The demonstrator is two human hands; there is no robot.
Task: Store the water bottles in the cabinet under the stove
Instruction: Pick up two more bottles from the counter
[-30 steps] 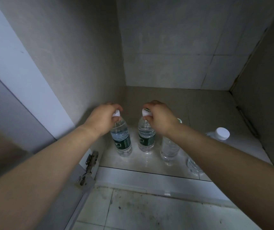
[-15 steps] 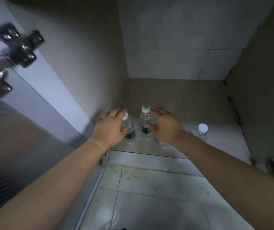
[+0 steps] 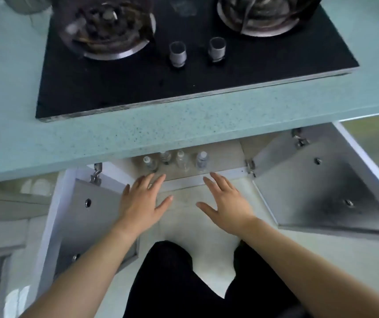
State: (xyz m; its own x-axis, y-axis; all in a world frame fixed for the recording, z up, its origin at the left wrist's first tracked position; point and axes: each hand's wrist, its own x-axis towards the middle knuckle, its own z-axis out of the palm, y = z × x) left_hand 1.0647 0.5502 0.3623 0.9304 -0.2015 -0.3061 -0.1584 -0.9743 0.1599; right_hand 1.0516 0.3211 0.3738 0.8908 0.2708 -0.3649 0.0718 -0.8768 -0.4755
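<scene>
**Hands off the bottles, view pulled back**

Both hands have let go of the caps and drawn back out of the cabinet. Left hand (image 3: 141, 204) and right hand (image 3: 226, 204) hover spread and empty, palms down, above the floor (image 3: 209, 260) before the sill. Four bottles (image 3: 175, 160) stand in a row inside the cabinet (image 3: 225, 154), doors (image 3: 317, 187) swung wide, under the tabletop (image 3: 161, 131) carrying the stove (image 3: 183, 72).
</scene>
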